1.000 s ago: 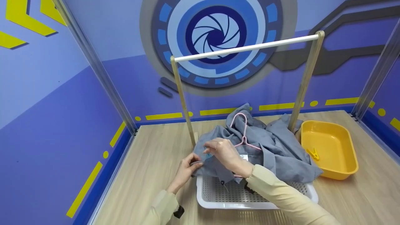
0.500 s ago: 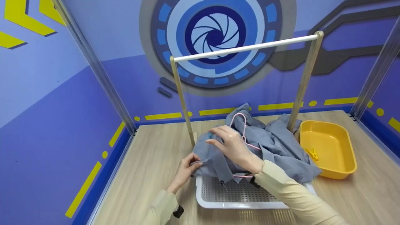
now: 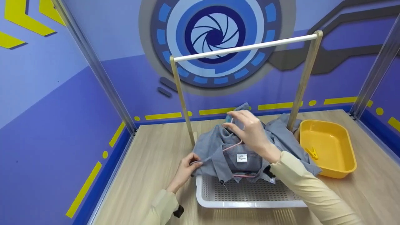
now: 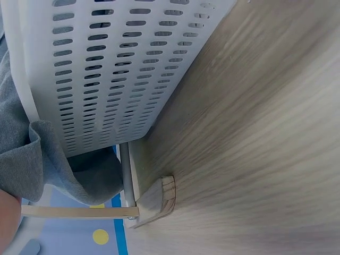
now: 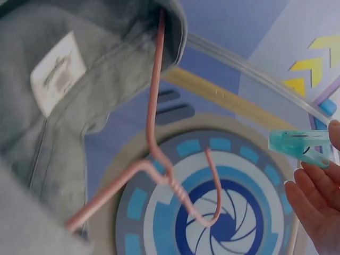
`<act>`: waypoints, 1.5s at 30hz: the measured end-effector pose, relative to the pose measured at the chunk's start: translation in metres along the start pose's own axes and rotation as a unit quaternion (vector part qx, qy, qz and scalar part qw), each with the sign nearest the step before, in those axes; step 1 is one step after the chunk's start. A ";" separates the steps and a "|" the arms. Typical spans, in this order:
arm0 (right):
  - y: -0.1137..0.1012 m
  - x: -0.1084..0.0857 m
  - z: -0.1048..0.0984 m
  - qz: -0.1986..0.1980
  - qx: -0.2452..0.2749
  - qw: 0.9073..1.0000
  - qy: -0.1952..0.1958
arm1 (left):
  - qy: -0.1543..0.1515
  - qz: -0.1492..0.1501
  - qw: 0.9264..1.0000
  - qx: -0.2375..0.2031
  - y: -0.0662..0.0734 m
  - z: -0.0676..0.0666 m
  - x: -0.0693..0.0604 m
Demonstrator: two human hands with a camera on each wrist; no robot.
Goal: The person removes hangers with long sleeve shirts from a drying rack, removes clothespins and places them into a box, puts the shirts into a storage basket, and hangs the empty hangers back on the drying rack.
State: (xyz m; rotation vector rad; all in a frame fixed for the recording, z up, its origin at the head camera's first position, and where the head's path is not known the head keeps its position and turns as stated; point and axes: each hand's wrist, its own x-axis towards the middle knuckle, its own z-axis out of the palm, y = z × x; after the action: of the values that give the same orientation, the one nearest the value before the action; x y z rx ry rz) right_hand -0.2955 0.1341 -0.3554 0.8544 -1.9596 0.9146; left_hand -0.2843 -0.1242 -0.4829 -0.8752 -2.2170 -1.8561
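Observation:
My left hand [image 3: 186, 167] pinches the left edge of a grey garment [image 3: 204, 143] at the basket's left corner. Between thumb and fingers, my right hand [image 3: 251, 132] holds a small teal clip [image 5: 298, 143], raised above the garment near the hook of a pink hanger [image 3: 232, 146]. The hanger lies inside the collar; its hook shows fully in the right wrist view, apart from the clip. A white label [image 3: 242, 157] is on the collar. The garment lies over the back of a white perforated basket [image 3: 253, 204].
A rack with a white bar [image 3: 245, 48] and wooden posts stands behind the basket. At the right, a yellow tray [image 3: 339, 173] holds a yellow clip [image 3: 312, 153]. Walls stand behind and at the left of the wooden table [image 3: 150, 150].
My right hand has moved up and to the right with the teal clip, uncovering the label and collar. My left hand has stayed on the garment's edge.

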 end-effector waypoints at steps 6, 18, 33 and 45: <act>0.019 -0.001 -0.021 0.021 -0.025 0.999 0.020 | 0.003 0.008 1.000 -0.004 -0.001 0.001 -0.002; 0.068 -0.018 -0.063 0.130 -0.107 0.985 0.019 | 0.000 0.000 1.000 0.000 -0.001 0.001 -0.002; 0.115 -0.052 -0.099 0.276 -0.148 0.949 -0.028 | 0.002 0.003 1.000 0.001 -0.004 0.003 -0.004; 0.140 -0.084 -0.121 0.374 -0.165 0.904 -0.122 | 0.006 -0.007 1.000 0.000 -0.005 0.003 -0.005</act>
State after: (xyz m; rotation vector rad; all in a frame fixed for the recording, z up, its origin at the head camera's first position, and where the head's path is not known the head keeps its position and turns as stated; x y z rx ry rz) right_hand -0.3251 0.3260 -0.4171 -0.0173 -2.6313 0.8621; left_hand -0.2819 -0.1234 -0.4899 -0.8495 -2.2216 -1.8627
